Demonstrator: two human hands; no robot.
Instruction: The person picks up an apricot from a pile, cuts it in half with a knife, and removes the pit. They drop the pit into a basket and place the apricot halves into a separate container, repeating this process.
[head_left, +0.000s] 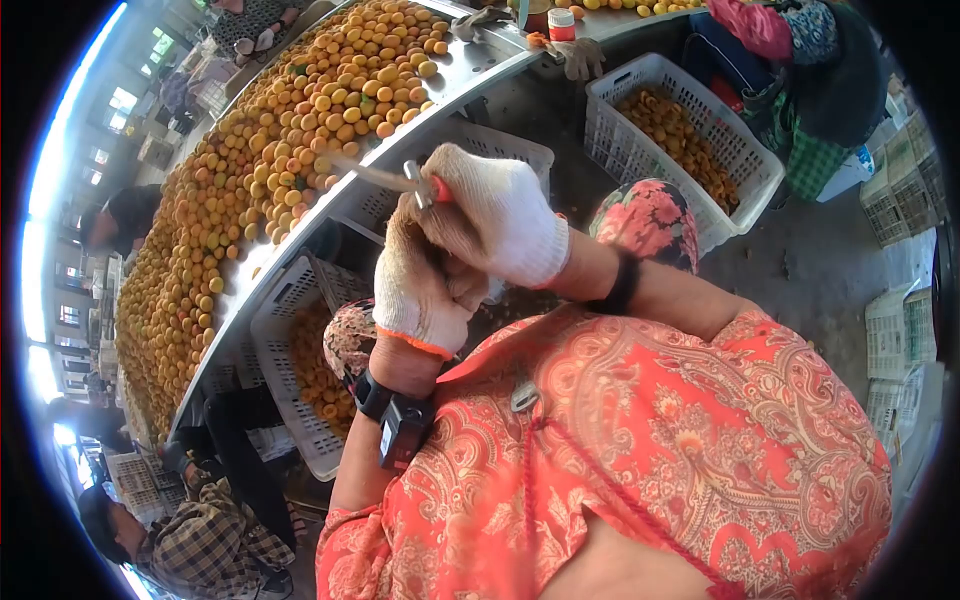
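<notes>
**A:** At chest height, right hand [500, 215]: gloved fingers closed around a red-handled knife [412, 183], blade pointing toward the table [470, 72].
**B:** Left hand?
**A:** Left hand [425, 295], gloved, fingers curled shut just under the right, touching it. Contents hidden.
**B:** Surroundings?
**A:** Table heaped with orange fruit [300, 130]. White crates [275, 345] of fruit beneath and beside it.

Coarse-knit white cloth gloves [500, 215], matt, fuzzy. Knife [400, 182]: bare shiny metal blade, glossy red plastic handle. Smooth, dull-gleaming metal table [480, 70]. White plastic lattice crates [620, 140]. Matt printed cloth sleeve [700, 420].
</notes>
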